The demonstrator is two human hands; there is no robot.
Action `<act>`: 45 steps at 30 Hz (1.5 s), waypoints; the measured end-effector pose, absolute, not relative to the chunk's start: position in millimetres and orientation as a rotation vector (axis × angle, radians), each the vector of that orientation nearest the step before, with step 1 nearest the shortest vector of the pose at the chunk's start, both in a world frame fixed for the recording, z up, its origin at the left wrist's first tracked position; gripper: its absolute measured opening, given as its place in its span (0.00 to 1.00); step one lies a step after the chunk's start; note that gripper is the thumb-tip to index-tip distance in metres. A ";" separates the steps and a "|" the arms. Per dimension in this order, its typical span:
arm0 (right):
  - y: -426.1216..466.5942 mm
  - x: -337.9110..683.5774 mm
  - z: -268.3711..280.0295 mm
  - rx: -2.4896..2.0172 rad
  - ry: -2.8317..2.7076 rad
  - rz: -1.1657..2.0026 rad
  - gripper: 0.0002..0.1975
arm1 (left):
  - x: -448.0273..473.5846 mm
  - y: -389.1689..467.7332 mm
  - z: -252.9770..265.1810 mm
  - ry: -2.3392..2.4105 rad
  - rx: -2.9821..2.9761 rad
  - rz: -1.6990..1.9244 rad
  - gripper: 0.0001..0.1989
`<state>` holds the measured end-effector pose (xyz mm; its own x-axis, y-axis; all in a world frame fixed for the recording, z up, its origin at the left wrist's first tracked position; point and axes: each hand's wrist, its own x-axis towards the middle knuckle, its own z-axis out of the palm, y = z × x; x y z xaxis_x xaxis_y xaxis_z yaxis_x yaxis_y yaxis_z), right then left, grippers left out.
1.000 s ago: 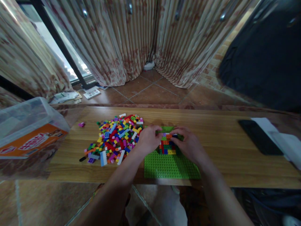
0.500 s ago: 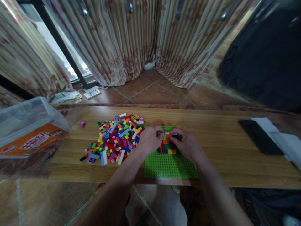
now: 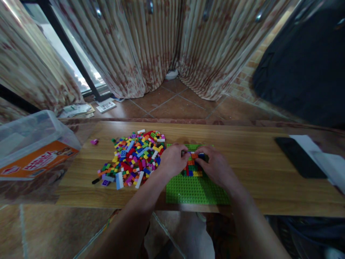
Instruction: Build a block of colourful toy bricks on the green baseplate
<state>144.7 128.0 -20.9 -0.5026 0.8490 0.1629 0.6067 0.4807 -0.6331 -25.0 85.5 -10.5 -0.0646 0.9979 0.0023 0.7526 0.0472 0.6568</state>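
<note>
A green studded baseplate (image 3: pixel 198 192) lies on the table, bearing a small build of coloured toy bricks (image 3: pixel 192 168) in red, orange, green, blue and yellow. My left hand (image 3: pixel 173 160) is at the build's left edge, fingers curled and thumb close to the index finger; whatever is between them is hidden. On the other side, my right hand (image 3: pixel 215 165) has thumb and index finger closed on a dark blue brick (image 3: pixel 201 155) at the upper right of the build. The fingers cover part of the build.
Left of the baseplate is a heap of loose bricks (image 3: pixel 140 153), with one pink piece (image 3: pixel 94 142) apart. A clear plastic box (image 3: pixel 40 144) with an orange label stands at the left end. A dark flat tablet-like object (image 3: pixel 300 158) and white paper (image 3: pixel 330 165) lie at the right.
Both hands stay at the build in nearly the same pose. The whole view has shifted very slightly; no brick has visibly moved.
</note>
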 end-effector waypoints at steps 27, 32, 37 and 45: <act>124.3 141.0 -20.2 -1.247 -2.413 0.516 0.05 | -15.5 83.7 -8.6 2.037 1.844 0.546 0.11; 123.3 140.2 -18.1 -1.230 -2.426 0.526 0.05 | -15.0 83.5 -7.3 2.042 1.838 0.534 0.12; 123.7 140.5 -18.2 -1.229 -2.441 0.532 0.05 | -15.0 83.3 -7.7 2.045 1.830 0.539 0.11; 125.5 140.7 -20.6 -1.175 -2.463 0.499 0.04 | -14.8 83.4 -9.7 2.040 1.839 0.571 0.10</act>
<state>140.7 125.5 -20.6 -0.5868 0.7914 0.1714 0.6623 0.5908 -0.4608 -14.8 83.4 -9.7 -0.1087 0.9939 0.0191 0.8595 0.0843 0.5042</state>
